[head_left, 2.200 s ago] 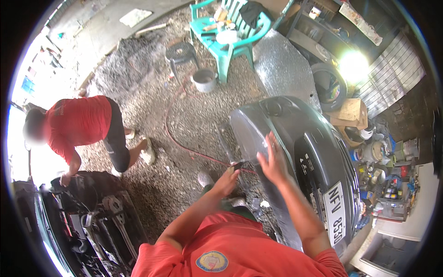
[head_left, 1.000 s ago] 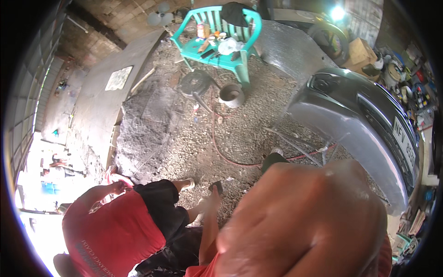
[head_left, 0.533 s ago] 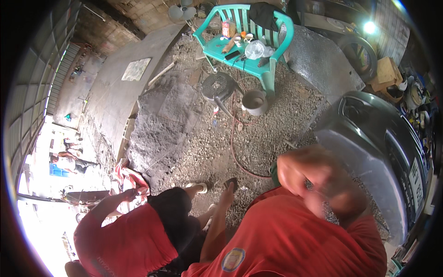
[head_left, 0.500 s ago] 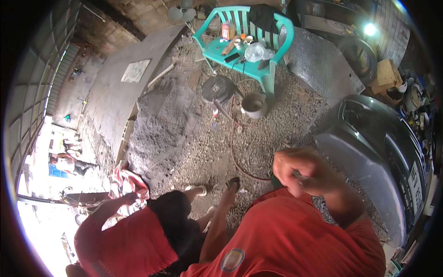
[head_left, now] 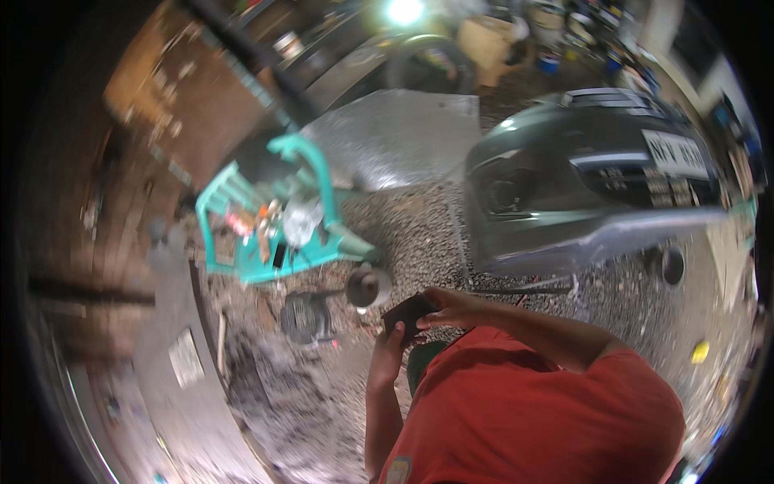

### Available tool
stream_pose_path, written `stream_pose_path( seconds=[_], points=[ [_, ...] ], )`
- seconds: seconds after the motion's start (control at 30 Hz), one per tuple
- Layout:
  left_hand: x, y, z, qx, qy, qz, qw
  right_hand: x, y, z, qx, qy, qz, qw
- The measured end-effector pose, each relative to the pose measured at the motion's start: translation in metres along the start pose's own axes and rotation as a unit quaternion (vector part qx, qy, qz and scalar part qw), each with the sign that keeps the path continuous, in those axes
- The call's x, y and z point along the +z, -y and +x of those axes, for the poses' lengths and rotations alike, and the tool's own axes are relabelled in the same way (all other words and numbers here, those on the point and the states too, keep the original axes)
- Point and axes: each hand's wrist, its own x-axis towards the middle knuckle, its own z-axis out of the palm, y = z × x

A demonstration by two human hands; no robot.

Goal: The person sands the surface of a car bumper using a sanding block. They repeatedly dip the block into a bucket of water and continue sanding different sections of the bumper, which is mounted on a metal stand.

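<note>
- The right hand [head_left: 446,310] pinches the upper-right side of a dark flat piece [head_left: 408,315], its thumb and fingers closed along that edge.
- The left hand [head_left: 390,348] grips the piece's lower-left part, thumb pressed on the near side; the fingers behind are mostly hidden.
- The piece sits between both hands, in front of the red shirt [head_left: 548,411], off the ground.
- Its longer side seems to slant from lower left up toward the right hand, with one broad face turned up to the viewer; blur leaves the true long axis uncertain.
- It looks light and thin, probably bendable rather than rigid and unlikely to break; its dull surface suggests little slip. Opposite edges look like the best hold, thumbs on top and fingers beneath.
- Just beyond the hands stands a grey pot [head_left: 368,285], with a dark stool [head_left: 306,317] near its left.
- Farther out are the green bench [head_left: 302,264], left, and the dark car bumper [head_left: 548,206], right.
</note>
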Motion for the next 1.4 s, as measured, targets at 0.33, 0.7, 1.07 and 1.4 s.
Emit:
stream_pose_path(
  seconds=[0.33,0.7,1.07,1.4],
  points=[
    [0.042,-0.037,0.162,-0.124,0.257,0.241,0.928,-0.024,-0.002,-0.049,-0.093,-0.288,0.366,0.880],
    [0.157,-0.016,0.275,-0.011,0.596,0.471,0.650,0.095,-0.089,-0.028,-0.100,-0.688,0.469,0.544],
    [0.432,0.068,0.302,0.543,0.554,0.539,0.328,-0.026,-0.223,-0.003,-0.098,-0.896,0.223,0.372],
    [0.539,0.117,0.315,0.299,0.569,0.569,0.513,-0.085,-0.177,0.064,-0.021,-0.921,0.183,0.344]
  ],
)
